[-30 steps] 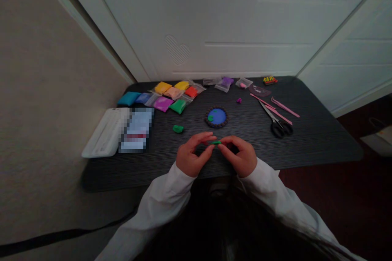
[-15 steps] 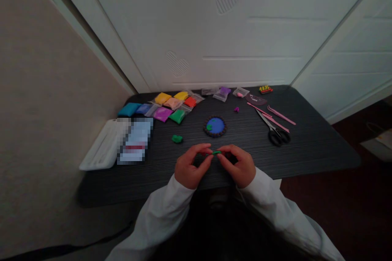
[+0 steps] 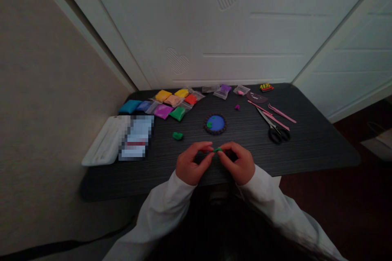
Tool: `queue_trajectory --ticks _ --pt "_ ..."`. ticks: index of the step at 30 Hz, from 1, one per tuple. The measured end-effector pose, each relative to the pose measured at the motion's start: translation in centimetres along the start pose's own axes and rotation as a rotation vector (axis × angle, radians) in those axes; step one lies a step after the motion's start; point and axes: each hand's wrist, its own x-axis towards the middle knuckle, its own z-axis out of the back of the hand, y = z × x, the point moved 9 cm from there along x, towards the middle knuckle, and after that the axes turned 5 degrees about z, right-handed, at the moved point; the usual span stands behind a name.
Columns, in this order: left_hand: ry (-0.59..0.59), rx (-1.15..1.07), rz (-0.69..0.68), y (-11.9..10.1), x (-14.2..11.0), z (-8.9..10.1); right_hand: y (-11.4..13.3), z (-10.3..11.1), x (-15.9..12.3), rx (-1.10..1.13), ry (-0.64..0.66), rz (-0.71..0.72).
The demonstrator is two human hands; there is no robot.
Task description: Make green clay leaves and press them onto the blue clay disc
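Between the fingertips of my two hands is a small strip of green modelling clay [image 3: 217, 150]. My left hand [image 3: 192, 164] pinches its left end with thumb and forefinger. At the other end, my right hand [image 3: 240, 163] pinches it the same way. Just beyond my fingers lies a round clay piece [image 3: 218, 123], blue inside with a bumpy dark brown rim and green bits on its left part. A lump of green clay [image 3: 177, 136] rests on the table to the left, apart from my hands.
Coloured clay packets [image 3: 163, 111] lie along the back left. A white tray [image 3: 105, 142] and a blurred-out packet [image 3: 136, 138] are at the left. Scissors [image 3: 275, 130], pink tools [image 3: 281, 113] and a purple bit [image 3: 237, 107] lie right on the dark table [image 3: 318, 142].
The green strip has shifted slightly between my fingertips and looks more bent. Both hands stay in nearly the same place. The whole view has tilted a little.
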Motion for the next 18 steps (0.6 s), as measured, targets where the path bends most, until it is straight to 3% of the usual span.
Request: queue_trajectory --ticks 11,18 --pt "0.006 -0.010 -0.002 0.17 0.01 -0.01 0.06 -0.18 0.01 0.002 -0.003 -0.001" --pt "-0.081 -0.048 0.034 0.64 -0.16 0.81 0.57 -0.93 0.24 0.043 -0.038 0.004"
